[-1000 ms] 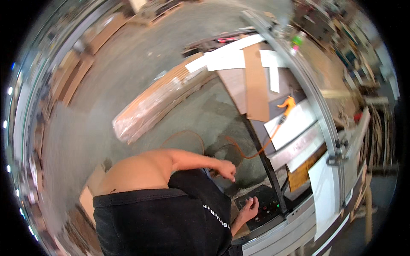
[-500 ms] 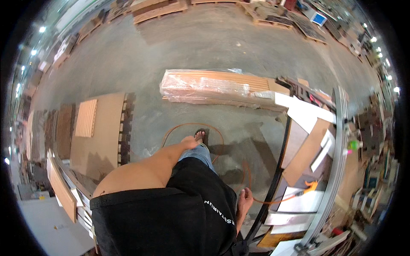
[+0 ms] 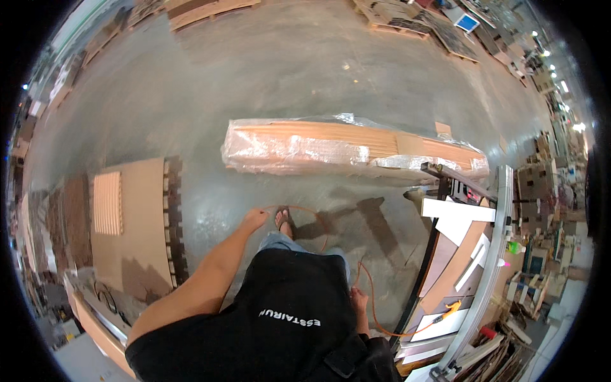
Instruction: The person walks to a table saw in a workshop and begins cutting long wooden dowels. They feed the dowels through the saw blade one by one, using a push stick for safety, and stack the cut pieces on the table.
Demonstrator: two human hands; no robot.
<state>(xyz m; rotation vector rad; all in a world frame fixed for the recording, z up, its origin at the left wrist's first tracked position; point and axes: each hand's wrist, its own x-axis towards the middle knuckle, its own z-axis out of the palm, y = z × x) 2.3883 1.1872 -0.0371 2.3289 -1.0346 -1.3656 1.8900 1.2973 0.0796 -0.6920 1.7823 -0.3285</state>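
Left hand (image 3: 256,218) near orange hose (image 3: 401,334), right hand (image 3: 359,299) beside black shirt (image 3: 254,347), fingers of both partly hidden (grips impossible to tell), white lettering (image 3: 305,321) across shirt front.

Person in a black top (image 3: 293,299) stands on grey floor (image 3: 267,76). Left hand (image 3: 256,219) hangs out near a sandalled foot (image 3: 284,220), fingers curled. Right hand (image 3: 359,299) is low beside the thigh, near an orange hose (image 3: 373,309) that runs to a yellow air gun (image 3: 452,309) among loose panels (image 3: 459,211). Ahead lies a long film-wrapped bundle (image 3: 318,151); leftward, a ribbed piece (image 3: 108,202) rests on brown board (image 3: 142,219).
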